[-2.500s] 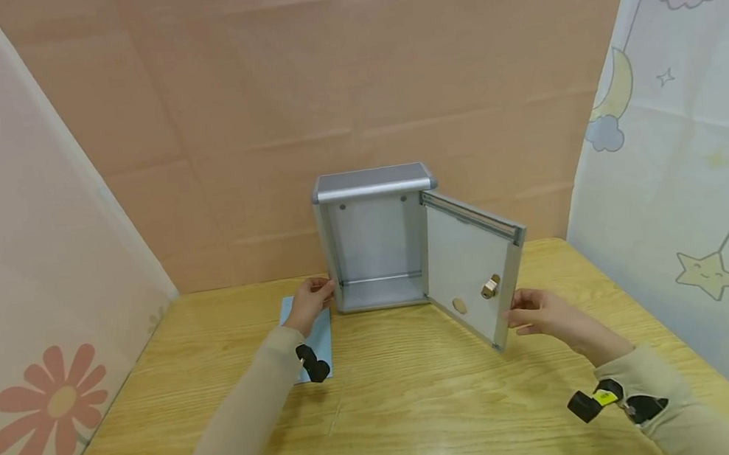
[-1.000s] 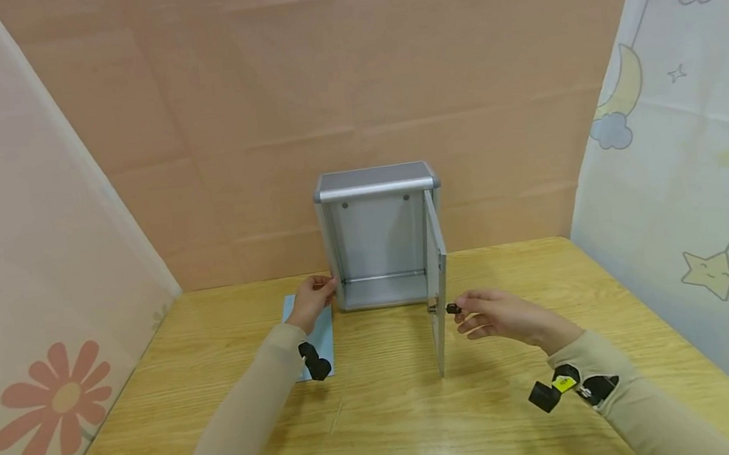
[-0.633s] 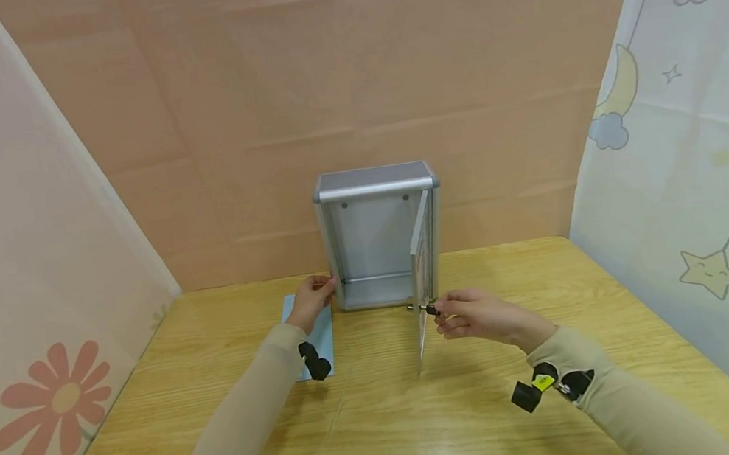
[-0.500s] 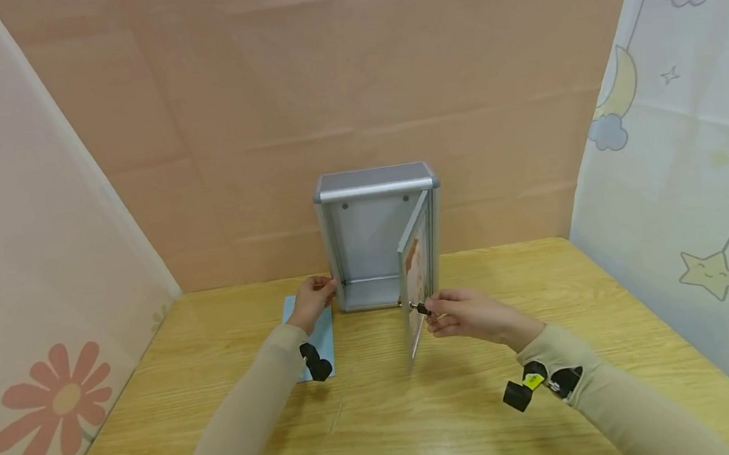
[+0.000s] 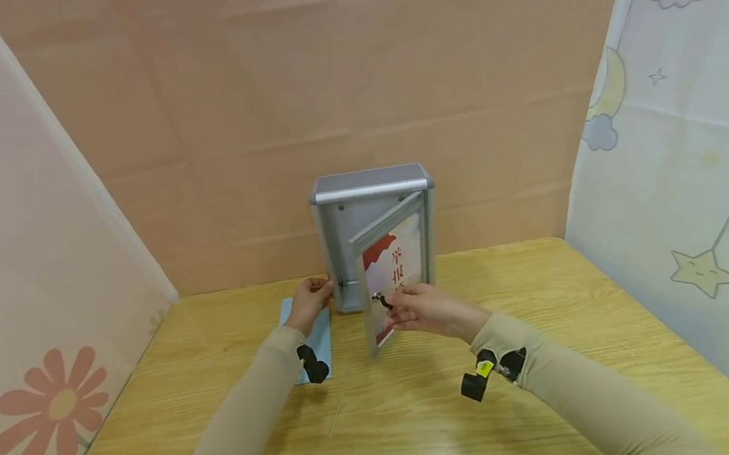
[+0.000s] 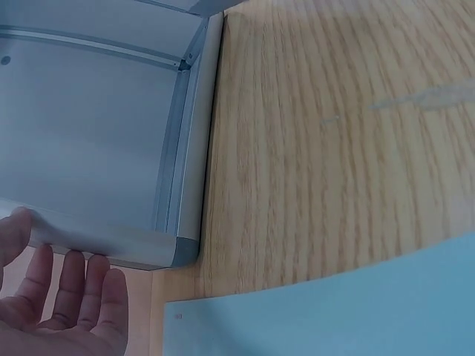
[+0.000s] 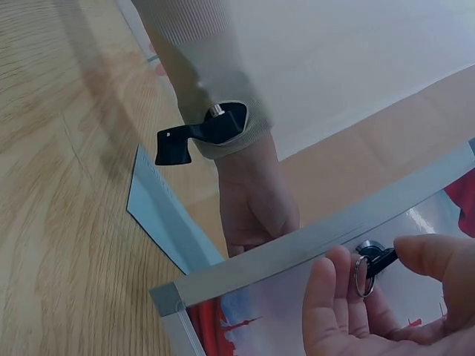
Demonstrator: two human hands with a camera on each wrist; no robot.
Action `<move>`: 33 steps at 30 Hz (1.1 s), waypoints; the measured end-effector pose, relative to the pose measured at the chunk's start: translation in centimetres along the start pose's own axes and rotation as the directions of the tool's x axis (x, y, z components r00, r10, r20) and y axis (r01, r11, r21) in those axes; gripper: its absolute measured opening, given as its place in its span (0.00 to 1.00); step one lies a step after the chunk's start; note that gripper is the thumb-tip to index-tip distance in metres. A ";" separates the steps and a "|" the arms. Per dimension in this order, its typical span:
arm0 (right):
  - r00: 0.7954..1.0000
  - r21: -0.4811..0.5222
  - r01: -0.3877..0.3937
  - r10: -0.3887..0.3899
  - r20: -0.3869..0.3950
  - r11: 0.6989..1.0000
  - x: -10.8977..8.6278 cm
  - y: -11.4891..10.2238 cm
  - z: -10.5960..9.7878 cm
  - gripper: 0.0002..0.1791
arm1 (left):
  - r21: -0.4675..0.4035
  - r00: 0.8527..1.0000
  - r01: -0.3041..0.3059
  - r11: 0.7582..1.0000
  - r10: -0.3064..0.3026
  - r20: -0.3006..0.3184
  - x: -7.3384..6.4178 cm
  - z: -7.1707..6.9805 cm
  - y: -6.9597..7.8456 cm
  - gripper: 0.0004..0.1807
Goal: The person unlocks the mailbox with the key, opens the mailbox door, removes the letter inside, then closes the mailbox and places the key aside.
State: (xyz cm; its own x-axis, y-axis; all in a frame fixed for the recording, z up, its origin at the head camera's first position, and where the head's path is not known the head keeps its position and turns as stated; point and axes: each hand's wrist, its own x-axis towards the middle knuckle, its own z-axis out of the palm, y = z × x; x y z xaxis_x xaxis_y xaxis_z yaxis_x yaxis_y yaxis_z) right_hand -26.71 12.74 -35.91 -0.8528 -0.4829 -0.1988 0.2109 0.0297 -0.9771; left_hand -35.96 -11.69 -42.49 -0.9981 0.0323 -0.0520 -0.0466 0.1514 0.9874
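A grey metal letter box point(image 5: 369, 180) stands on the table, its hinged door point(image 5: 411, 241) partly open and angled across the front. The door's outer face carries a red-and-white printed panel with red characters. My left hand point(image 5: 308, 306) holds the box's left side wall near the bottom. In the left wrist view its thumb is on the front edge and the fingers point(image 6: 72, 289) lie along the outside. My right hand point(image 5: 436, 312) pinches a black-headed key point(image 7: 382, 262) in the door's lock, a metal ring point(image 7: 361, 277) hanging from it.
A light blue sheet or booklet point(image 6: 334, 311) lies on the wooden table point(image 5: 385, 425), left of the box, partly under my left wrist. An orange-brown backdrop point(image 5: 247, 121) hangs behind. Patterned white panels flank both sides point(image 5: 658, 226).
The door has swung inward from wide open, now hiding much of the box's interior. My right hand has gone from the door's edge to the key and moved left; the left hand stays put.
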 end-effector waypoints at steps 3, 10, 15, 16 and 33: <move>1.000 0.018 -0.007 0.007 -0.009 1.000 1.0 -0.2 0.5 0.11 | 0.008 1.000 -0.001 1.000 0.001 -0.002 -0.1 0.0 0.1 0.19; 0.998 0.064 -0.033 0.037 -0.050 0.997 3.2 -0.7 1.7 0.16 | 0.012 1.000 -0.001 1.000 0.002 -0.015 -0.5 0.1 0.3 0.19; 0.994 0.093 -0.053 0.062 -0.090 0.994 5.1 -1.2 2.3 0.23 | 0.024 0.999 -0.010 1.000 0.011 -0.033 -0.8 0.2 0.5 0.20; 0.993 0.093 -0.056 0.065 -0.098 0.994 5.5 -1.3 2.4 0.24 | 0.026 0.999 -0.008 1.000 0.009 -0.034 -0.8 0.2 0.5 0.19; 0.968 0.162 -0.017 0.056 -0.243 0.987 8.7 -2.3 3.5 0.20 | 0.018 1.000 -0.021 1.000 0.021 0.005 -0.4 -0.1 -0.2 0.22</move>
State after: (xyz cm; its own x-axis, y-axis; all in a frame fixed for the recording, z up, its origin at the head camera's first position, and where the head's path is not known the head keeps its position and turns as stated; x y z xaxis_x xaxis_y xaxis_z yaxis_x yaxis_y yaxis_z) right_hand -32.97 5.40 -35.18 -0.9301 -0.2530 -0.2662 0.2997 -0.1038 -0.9484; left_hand -35.54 -11.88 -42.68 -0.9987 0.0406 -0.0324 -0.0251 0.1683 0.9854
